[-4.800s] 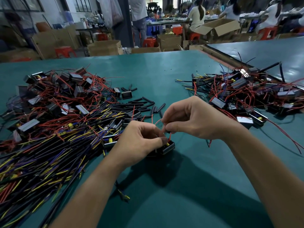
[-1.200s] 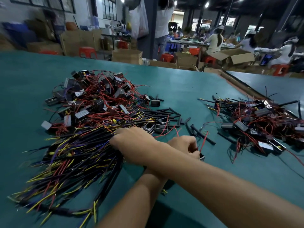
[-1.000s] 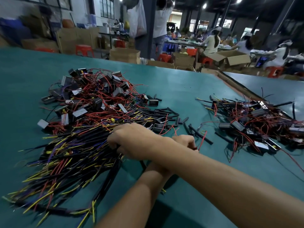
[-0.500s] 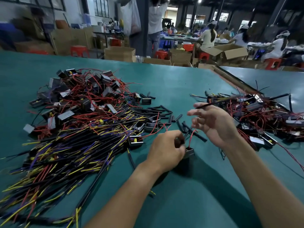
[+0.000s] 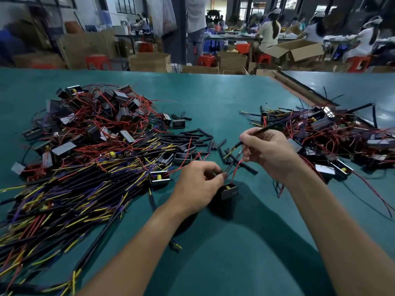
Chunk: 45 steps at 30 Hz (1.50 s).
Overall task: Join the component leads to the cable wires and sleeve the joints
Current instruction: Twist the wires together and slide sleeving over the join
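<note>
**Cable in one hand, component in the other, joint not yet made**

The left hand [image 5: 198, 184], at lower centre, is curled around a component [image 5: 229, 191], a small black box with a yellow spot on top. Its thumb and forefinger close together just above the box, and what they nip there is too small to tell. The wrist lies low, near the table [image 5: 213, 99], knuckles up. The right hand [image 5: 267, 150] sits higher and to the right, palm turned inward, pinching a black cable [image 5: 259, 133] between thumb and fingers. The cable runs off to the upper right, and its short end pokes out to the left of the fist. A red lead [image 5: 236, 167] rises from the component towards the right hand's lower fingers; whether they touch it I cannot tell.

The lead looks thin, soft and easily kinked, so it is probably best taken near its tip while the box is steadied. The cable seems light and springy; a hold close to its free end should keep that end from wandering. The component looks light but rigid, safe to grip by its body.

Short black sleeves [image 5: 192, 137] lie scattered above the left hand. A heap of cables [image 5: 74, 199] fills the lower left, loose components [image 5: 96, 120] the upper left, and a tangle of wired parts [image 5: 331, 137] the right.
</note>
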Each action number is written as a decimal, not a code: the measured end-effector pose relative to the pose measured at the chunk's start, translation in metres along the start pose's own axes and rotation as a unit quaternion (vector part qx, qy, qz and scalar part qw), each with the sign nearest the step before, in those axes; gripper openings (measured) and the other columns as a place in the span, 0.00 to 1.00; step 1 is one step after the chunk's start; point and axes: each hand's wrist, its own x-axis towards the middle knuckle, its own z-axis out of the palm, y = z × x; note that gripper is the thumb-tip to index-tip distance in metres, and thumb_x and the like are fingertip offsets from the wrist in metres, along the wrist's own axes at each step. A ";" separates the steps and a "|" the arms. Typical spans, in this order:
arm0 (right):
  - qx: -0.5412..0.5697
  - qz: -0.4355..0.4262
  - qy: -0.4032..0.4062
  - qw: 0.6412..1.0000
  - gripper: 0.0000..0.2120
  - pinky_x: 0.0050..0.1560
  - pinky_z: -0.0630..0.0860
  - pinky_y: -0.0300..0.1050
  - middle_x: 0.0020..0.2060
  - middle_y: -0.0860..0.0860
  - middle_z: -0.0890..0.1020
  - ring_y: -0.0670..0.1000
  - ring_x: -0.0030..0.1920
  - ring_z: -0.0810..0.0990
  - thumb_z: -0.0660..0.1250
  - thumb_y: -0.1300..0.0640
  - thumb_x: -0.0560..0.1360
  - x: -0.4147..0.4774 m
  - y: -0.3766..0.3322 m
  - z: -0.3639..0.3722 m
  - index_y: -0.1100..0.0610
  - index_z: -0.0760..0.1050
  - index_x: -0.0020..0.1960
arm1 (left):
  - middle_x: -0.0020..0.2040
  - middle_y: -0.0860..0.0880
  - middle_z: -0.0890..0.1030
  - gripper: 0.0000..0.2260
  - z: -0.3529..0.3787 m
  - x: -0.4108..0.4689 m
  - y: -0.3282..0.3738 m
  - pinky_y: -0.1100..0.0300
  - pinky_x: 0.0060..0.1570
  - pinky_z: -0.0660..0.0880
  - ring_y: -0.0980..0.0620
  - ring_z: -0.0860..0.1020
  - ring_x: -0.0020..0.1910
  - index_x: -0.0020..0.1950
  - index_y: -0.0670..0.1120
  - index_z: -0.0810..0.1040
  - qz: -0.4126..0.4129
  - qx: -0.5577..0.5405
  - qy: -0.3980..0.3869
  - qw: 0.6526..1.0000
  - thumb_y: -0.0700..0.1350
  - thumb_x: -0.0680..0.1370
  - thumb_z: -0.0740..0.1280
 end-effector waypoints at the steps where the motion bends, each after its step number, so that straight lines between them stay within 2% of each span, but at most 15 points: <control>1: -0.002 0.003 -0.007 1.000 0.08 0.30 0.75 0.40 0.28 0.52 0.76 0.48 0.27 0.73 0.66 0.65 0.78 0.001 0.001 -0.001 0.60 0.75 0.40 | 0.26 0.53 0.74 0.10 -0.001 0.000 0.000 0.60 0.29 0.65 0.57 0.68 0.26 0.34 0.45 0.79 -0.002 -0.006 -0.002 1.000 0.44 0.75 0.72; 6: -0.005 0.032 -0.009 0.999 0.11 0.30 0.76 0.40 0.27 0.50 0.77 0.48 0.26 0.75 0.63 0.59 0.81 0.001 0.003 0.003 0.58 0.73 0.40 | 0.31 0.47 0.81 0.06 -0.003 -0.002 0.005 0.60 0.32 0.70 0.56 0.73 0.29 0.37 0.44 0.82 -0.016 -0.021 0.007 1.000 0.44 0.73 0.73; 11: -0.024 0.022 -0.018 0.999 0.12 0.29 0.77 0.40 0.27 0.51 0.77 0.49 0.25 0.75 0.63 0.57 0.81 -0.002 0.002 0.011 0.57 0.72 0.39 | 0.37 0.49 0.83 0.07 -0.009 -0.002 0.014 0.56 0.40 0.74 0.53 0.78 0.35 0.42 0.45 0.84 -0.037 -0.089 0.035 0.995 0.45 0.69 0.78; 15: -0.044 0.004 -0.027 0.999 0.11 0.28 0.78 0.41 0.29 0.53 0.78 0.49 0.24 0.76 0.63 0.58 0.80 -0.005 0.000 0.017 0.59 0.73 0.40 | 0.35 0.52 0.83 0.04 -0.009 -0.001 0.019 0.62 0.33 0.69 0.60 0.74 0.27 0.42 0.45 0.84 -0.045 -0.166 0.030 0.985 0.43 0.70 0.77; 18: -0.057 -0.013 -0.029 0.998 0.10 0.28 0.78 0.41 0.27 0.51 0.79 0.49 0.24 0.76 0.64 0.59 0.80 -0.005 -0.001 0.019 0.59 0.74 0.40 | 0.28 0.53 0.79 0.02 -0.010 -0.001 0.020 0.66 0.26 0.66 0.59 0.70 0.23 0.41 0.44 0.84 -0.041 -0.218 0.047 0.974 0.41 0.72 0.75; 21: -0.060 -0.031 -0.030 0.997 0.08 0.30 0.79 0.42 0.27 0.50 0.80 0.49 0.24 0.76 0.66 0.60 0.78 -0.006 0.000 0.019 0.59 0.74 0.40 | 0.32 0.38 0.79 0.03 -0.010 0.000 0.021 0.63 0.24 0.65 0.54 0.67 0.22 0.40 0.42 0.84 -0.036 -0.237 0.070 0.968 0.41 0.73 0.74; 22: -0.065 -0.041 -0.029 0.997 0.08 0.30 0.79 0.42 0.27 0.50 0.80 0.49 0.24 0.76 0.67 0.60 0.78 -0.007 0.000 0.019 0.59 0.74 0.41 | 0.33 0.37 0.79 0.02 -0.010 0.000 0.021 0.63 0.24 0.65 0.54 0.67 0.22 0.41 0.42 0.84 -0.031 -0.237 0.075 0.968 0.40 0.73 0.74; 26: -0.082 -0.081 -0.017 0.993 0.07 0.30 0.79 0.43 0.28 0.51 0.81 0.50 0.25 0.77 0.70 0.61 0.76 -0.007 0.000 0.019 0.59 0.75 0.40 | 0.30 0.53 0.80 0.03 -0.013 0.001 0.022 0.66 0.28 0.69 0.59 0.72 0.24 0.43 0.42 0.82 -0.008 -0.229 0.086 0.970 0.38 0.71 0.75; 29: -0.107 -0.102 -0.023 0.989 0.07 0.29 0.78 0.41 0.27 0.50 0.81 0.49 0.25 0.77 0.70 0.61 0.76 -0.009 -0.001 0.022 0.59 0.75 0.40 | 0.35 0.52 0.82 0.07 -0.015 -0.001 0.022 0.62 0.33 0.70 0.58 0.75 0.30 0.43 0.46 0.83 0.007 -0.183 0.099 0.978 0.42 0.69 0.78; 31: -0.121 -0.108 -0.029 0.986 0.07 0.29 0.77 0.41 0.27 0.50 0.81 0.49 0.25 0.77 0.70 0.61 0.76 -0.010 -0.001 0.024 0.59 0.76 0.40 | 0.35 0.53 0.82 0.06 -0.015 -0.002 0.021 0.59 0.33 0.70 0.58 0.76 0.31 0.42 0.47 0.83 0.013 -0.152 0.103 0.983 0.43 0.69 0.78; 34: -0.132 -0.112 -0.026 0.985 0.08 0.29 0.76 0.41 0.27 0.50 0.81 0.50 0.25 0.77 0.69 0.60 0.77 -0.011 -0.003 0.024 0.59 0.77 0.40 | 0.30 0.56 0.81 0.03 -0.015 -0.002 0.023 0.65 0.31 0.70 0.62 0.74 0.26 0.42 0.47 0.84 0.021 -0.156 0.100 0.982 0.41 0.71 0.76; 36: -0.140 -0.114 -0.022 0.983 0.08 0.29 0.76 0.41 0.27 0.50 0.81 0.50 0.25 0.77 0.69 0.59 0.77 -0.011 -0.005 0.023 0.60 0.77 0.40 | 0.26 0.57 0.79 0.04 -0.015 -0.002 0.025 0.69 0.27 0.69 0.62 0.72 0.23 0.42 0.47 0.85 0.024 -0.162 0.098 0.982 0.39 0.73 0.73; 39: -0.141 -0.107 -0.023 0.984 0.09 0.29 0.76 0.41 0.27 0.50 0.80 0.50 0.25 0.76 0.68 0.58 0.78 -0.011 -0.005 0.022 0.59 0.77 0.39 | 0.25 0.56 0.78 0.06 -0.015 -0.003 0.026 0.67 0.23 0.68 0.58 0.71 0.21 0.41 0.47 0.85 0.013 -0.170 0.091 0.981 0.38 0.76 0.71; 45: -0.134 -0.079 -0.047 0.987 0.10 0.29 0.76 0.39 0.26 0.51 0.80 0.49 0.25 0.76 0.67 0.58 0.79 -0.010 -0.003 0.024 0.58 0.77 0.39 | 0.22 0.52 0.76 0.06 -0.015 -0.001 0.026 0.65 0.23 0.68 0.55 0.69 0.20 0.43 0.42 0.83 -0.019 -0.196 0.079 0.977 0.37 0.77 0.68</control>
